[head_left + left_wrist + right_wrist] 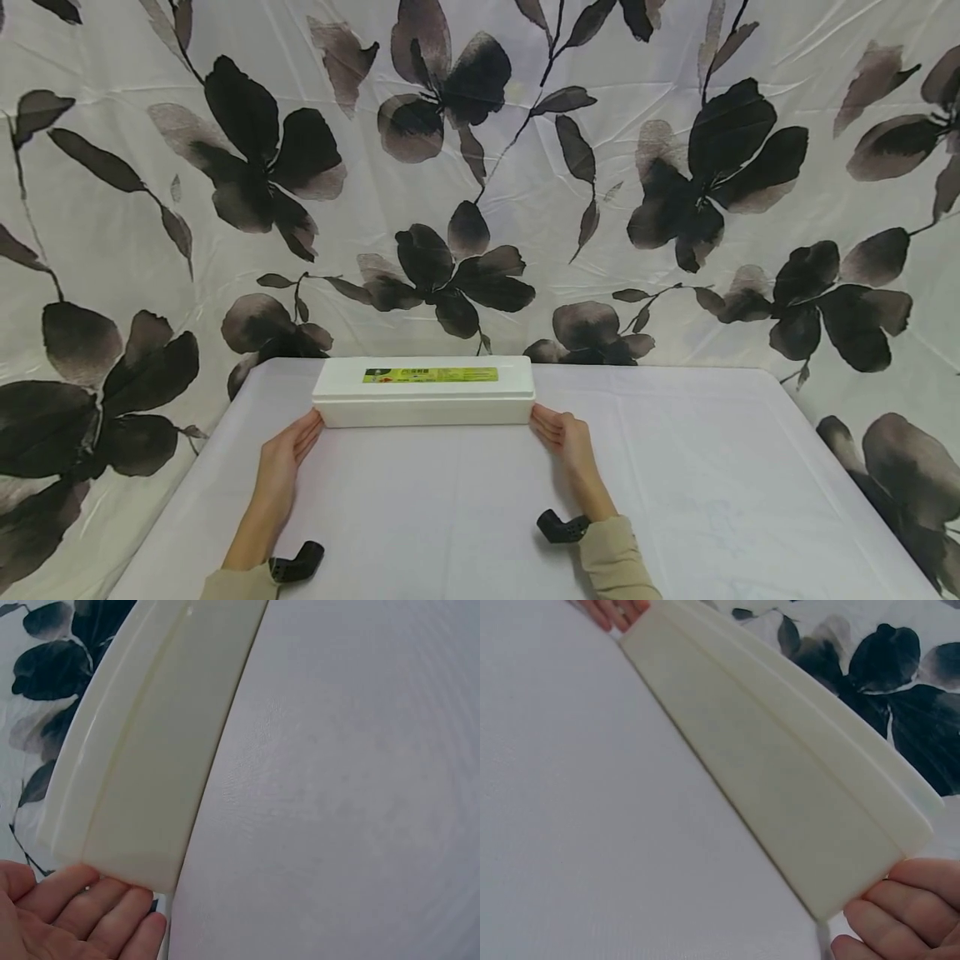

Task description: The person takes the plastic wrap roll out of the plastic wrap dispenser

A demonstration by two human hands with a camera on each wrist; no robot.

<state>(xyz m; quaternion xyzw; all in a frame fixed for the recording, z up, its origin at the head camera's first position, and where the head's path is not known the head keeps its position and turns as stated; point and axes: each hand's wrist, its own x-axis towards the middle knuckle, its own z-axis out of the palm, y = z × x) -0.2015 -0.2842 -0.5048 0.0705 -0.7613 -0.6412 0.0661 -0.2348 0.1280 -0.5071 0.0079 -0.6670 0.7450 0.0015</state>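
A long white lidded box [423, 412] with a yellow-green label [431, 375] on its lid lies crosswise at the far edge of the table. At its left end my left hand [283, 458] touches the short side with extended fingers, palm turned inward. My right hand [566, 442] does the same at the right end, its fingertips at the lower corner. Close up in the left wrist view, fingers [109, 904] lie against the end of the box. The right wrist view has the right-hand fingers [900, 907] at the near end, and the other hand [615, 611] at the far end.
A white cloth covers the table [712, 483], which has rounded far corners. Right behind it hangs a white curtain [570, 208] printed with dark flowers. Black wrist devices [297, 562] are worn at both beige sleeves [617, 560].
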